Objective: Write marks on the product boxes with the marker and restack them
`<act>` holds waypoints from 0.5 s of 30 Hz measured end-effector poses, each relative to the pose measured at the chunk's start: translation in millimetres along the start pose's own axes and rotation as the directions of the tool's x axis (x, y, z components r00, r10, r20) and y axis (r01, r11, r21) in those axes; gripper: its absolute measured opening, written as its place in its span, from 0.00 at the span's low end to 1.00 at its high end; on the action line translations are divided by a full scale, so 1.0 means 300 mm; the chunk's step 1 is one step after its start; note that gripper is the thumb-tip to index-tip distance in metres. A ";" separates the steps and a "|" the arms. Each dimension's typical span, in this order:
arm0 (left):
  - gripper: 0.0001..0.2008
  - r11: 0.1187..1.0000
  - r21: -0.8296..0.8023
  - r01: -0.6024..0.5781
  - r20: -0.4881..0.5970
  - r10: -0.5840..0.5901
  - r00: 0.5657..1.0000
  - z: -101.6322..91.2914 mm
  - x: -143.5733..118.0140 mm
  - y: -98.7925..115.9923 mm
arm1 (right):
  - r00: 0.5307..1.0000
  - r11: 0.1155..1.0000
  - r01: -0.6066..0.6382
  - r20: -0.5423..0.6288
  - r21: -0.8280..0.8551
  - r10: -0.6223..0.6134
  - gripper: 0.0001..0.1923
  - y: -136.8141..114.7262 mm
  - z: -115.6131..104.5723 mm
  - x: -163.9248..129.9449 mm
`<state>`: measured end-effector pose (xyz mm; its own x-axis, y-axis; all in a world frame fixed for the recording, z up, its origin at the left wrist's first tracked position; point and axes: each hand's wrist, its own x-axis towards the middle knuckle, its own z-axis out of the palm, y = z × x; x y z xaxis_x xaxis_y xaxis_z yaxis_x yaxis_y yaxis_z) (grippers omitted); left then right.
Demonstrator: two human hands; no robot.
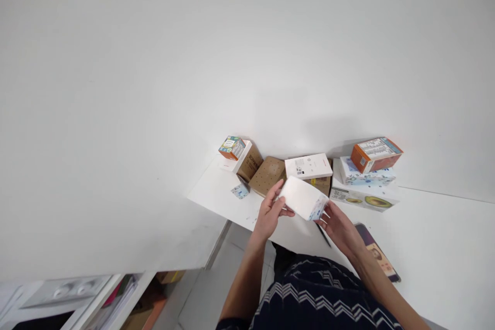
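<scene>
A small white box [302,197] with a blue-patterned end is held between both hands above the white table [433,237]. My left hand [269,211] grips its left end with thumb and fingers. My right hand [337,223] holds the patterned right end from below. Just behind the box lie a brown perforated cardboard box [266,174] and a white flat box [308,166] on top of a brown carton.
Along the wall stand an orange and teal box [232,147] on a white and brown box [247,162], and an orange box [375,154] stacked on a floral box and an avocado-print box [363,198]. A phone [377,252] and a pen [322,233] lie near my right arm. Shelves with papers sit at lower left.
</scene>
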<state>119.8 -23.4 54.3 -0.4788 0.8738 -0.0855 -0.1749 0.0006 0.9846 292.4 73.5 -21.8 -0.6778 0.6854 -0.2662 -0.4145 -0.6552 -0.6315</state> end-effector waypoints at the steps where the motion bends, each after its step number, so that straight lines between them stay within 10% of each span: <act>1: 0.28 1.000 0.011 -0.009 0.007 0.009 1.000 0.001 -0.001 0.000 | 1.000 1.000 -0.010 0.006 0.021 0.010 0.12 0.003 -0.001 0.000; 10: 0.20 0.942 0.271 -0.196 0.204 0.143 0.968 -0.023 -0.009 0.019 | 0.999 0.992 -0.037 0.006 0.117 0.037 0.15 0.005 -0.002 0.001; 15: 0.27 0.849 0.471 -0.240 0.136 0.199 0.971 -0.037 0.000 0.012 | 0.998 0.995 -0.042 -0.043 0.092 0.047 0.25 -0.005 -0.002 -0.007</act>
<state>109.5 -28.8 56.2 -0.3825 0.9142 0.1337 0.3721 0.0199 0.9280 294.9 73.3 -20.9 -0.6694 0.6673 -0.3266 -0.4393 -0.7101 -0.5503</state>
